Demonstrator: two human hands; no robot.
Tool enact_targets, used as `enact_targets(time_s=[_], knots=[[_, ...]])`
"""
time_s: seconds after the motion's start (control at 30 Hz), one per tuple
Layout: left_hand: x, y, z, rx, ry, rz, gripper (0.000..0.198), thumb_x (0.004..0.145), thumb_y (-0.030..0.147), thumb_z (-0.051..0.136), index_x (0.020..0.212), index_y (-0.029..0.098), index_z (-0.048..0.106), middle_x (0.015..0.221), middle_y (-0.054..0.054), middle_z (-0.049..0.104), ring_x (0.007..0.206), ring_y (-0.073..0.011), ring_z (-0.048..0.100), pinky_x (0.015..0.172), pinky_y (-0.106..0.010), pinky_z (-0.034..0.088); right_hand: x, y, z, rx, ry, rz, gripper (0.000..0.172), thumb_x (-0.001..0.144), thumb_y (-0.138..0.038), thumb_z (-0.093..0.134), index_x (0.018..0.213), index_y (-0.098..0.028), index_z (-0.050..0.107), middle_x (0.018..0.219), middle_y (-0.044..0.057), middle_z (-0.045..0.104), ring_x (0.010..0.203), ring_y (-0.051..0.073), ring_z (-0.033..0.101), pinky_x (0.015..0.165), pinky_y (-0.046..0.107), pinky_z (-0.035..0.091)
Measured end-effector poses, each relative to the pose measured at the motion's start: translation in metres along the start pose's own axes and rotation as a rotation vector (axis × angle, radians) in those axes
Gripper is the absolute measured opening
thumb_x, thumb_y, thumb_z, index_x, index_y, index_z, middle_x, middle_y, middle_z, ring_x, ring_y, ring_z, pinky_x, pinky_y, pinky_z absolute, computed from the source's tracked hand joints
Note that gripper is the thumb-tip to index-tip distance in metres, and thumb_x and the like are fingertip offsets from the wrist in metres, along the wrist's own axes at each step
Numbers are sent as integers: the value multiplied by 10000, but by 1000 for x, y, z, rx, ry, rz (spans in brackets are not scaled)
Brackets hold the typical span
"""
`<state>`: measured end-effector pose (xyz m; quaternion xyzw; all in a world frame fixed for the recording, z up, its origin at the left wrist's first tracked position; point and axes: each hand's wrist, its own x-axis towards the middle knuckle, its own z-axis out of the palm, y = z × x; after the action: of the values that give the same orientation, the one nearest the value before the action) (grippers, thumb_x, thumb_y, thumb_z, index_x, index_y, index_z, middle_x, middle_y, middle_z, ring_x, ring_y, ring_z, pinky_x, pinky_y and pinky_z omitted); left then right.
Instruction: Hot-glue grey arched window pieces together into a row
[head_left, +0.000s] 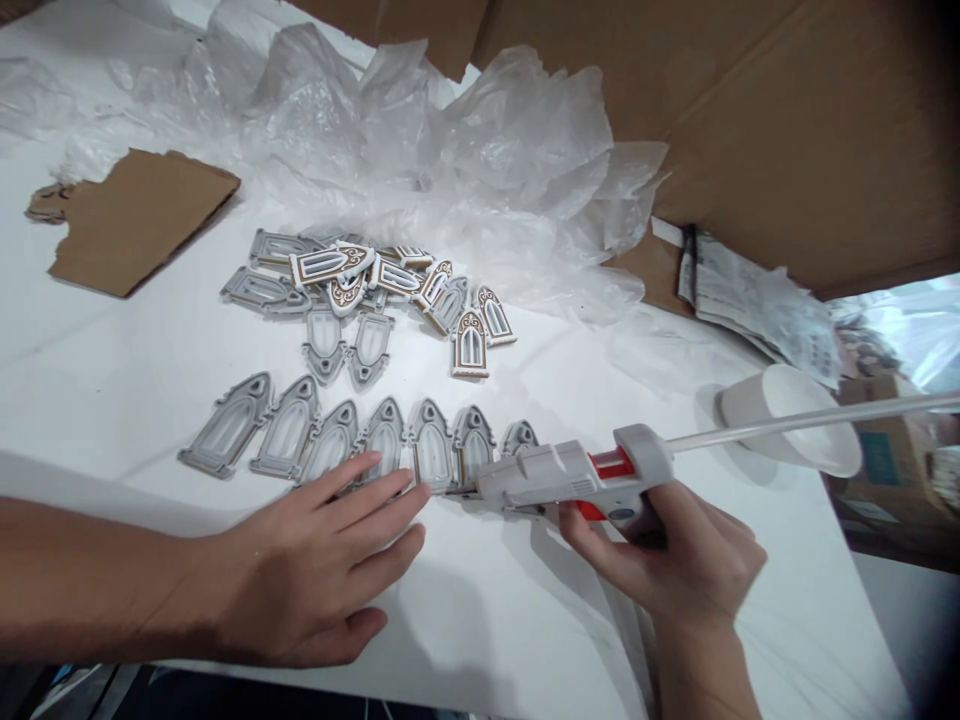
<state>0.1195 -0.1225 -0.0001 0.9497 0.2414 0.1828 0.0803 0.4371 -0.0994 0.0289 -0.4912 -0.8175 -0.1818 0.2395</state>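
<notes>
My right hand (686,555) is wrapped round the handle of a grey and red hot glue gun (555,475), with a long clear glue stick (810,420) out of its back. The nozzle points left, at the base of the row of small grey arched window pieces (431,440), which lie back side up. My left hand (330,560) is flat with its fingers stretched, the fingertips over the lower ends of the middle pieces. Behind the row, a loose pile holds more arched window pieces (330,265), some showing a white and brown ornate front (470,345).
Crumpled clear plastic bags (480,150) lie along the back of the white table (525,620). A torn cardboard piece (142,220) is at the left. At the right stands a white tub (787,415), with a large cardboard box (810,130) behind it.
</notes>
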Motion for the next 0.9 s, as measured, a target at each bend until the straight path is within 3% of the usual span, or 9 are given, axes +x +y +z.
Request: enact_targets(time_s=[0.2,0.37,0.53,0.67,0.9], knots=[[-1,-1,-1,0,-21,9,426,922,416,522,1232,139,614,1404,-132,554,1347,-290,441,1214,-460,139,1,1,0,-34,54,30,443,709,-391,707,643,-238,296,443,-118,284,362,44,305,386,212,281],[-5,0,-4,30,-33,29,411,932,407,519,1234,145,616,1394,-115,565,1330,-283,456,1222,-459,96,3,-2,2,-114,112,152,452,743,-420,680,605,-240,289,419,-107,307,345,47,306,369,215,266],[-17,-2,-11,32,9,13,392,913,419,558,1192,158,644,1328,-94,620,1282,-249,496,1231,-416,51,7,-12,1,-107,128,106,441,761,-437,718,629,-232,350,409,-106,371,334,48,374,377,200,293],[-28,-11,-17,35,35,3,404,895,415,590,1198,151,635,1316,-99,628,1293,-254,485,1224,-407,99,12,-28,-1,-123,121,109,404,780,-412,721,654,-227,384,430,-95,427,362,68,427,410,219,315],[-34,-19,-22,12,-44,20,468,910,438,562,1285,159,581,1418,-117,545,1381,-263,392,1216,-417,89,25,-53,3,-131,131,30,357,789,-448,716,733,-221,447,481,-77,491,411,93,476,439,241,334]])
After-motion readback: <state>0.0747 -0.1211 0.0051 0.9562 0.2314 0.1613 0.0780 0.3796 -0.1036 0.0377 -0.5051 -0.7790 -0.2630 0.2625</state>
